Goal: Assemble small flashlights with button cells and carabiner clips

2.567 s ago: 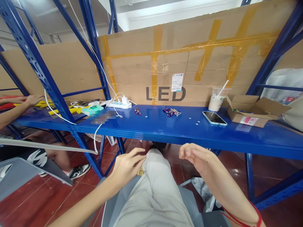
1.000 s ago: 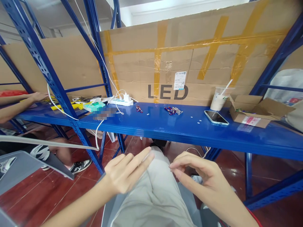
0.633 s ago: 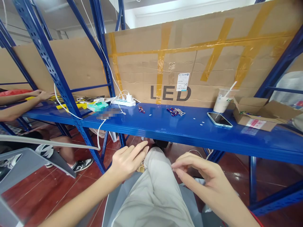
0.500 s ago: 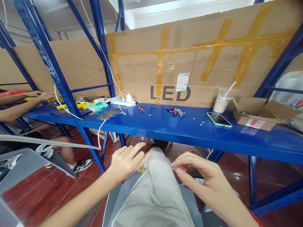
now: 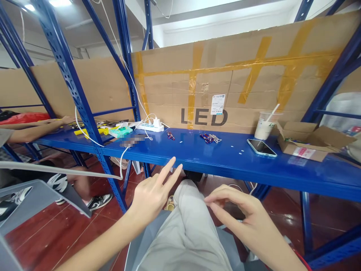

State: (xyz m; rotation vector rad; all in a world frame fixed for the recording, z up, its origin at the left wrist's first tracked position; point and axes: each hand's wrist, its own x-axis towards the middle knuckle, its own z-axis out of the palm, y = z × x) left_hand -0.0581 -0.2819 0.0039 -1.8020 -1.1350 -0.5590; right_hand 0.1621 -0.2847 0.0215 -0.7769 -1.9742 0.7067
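My left hand (image 5: 150, 195) is in the air over the gap between my lap and the blue shelf (image 5: 158, 152). Two of its fingers stretch forward, the others are folded, and it holds nothing I can see. Above my right thigh, my right hand (image 5: 239, 212) is loosely curved, thumb near the index fingertip, with nothing visible between them. A small bundle of red and blue patterned straps with metal clips (image 5: 210, 138) lies on the shelf ahead. A smaller similar piece (image 5: 170, 135) rests to its left. Neither hand touches them.
A phone (image 5: 261, 148), a drink cup with a straw (image 5: 263, 128) and an open cardboard box (image 5: 308, 150) stand at the right. A white power strip (image 5: 149, 127) with cables is at the left. Another person's arm (image 5: 36, 130) reaches over the far-left shelf.
My left hand has risen slightly, and its two stretched fingers now point more upward and forward. My right hand has hardly moved. The camera view has tilted up a little.
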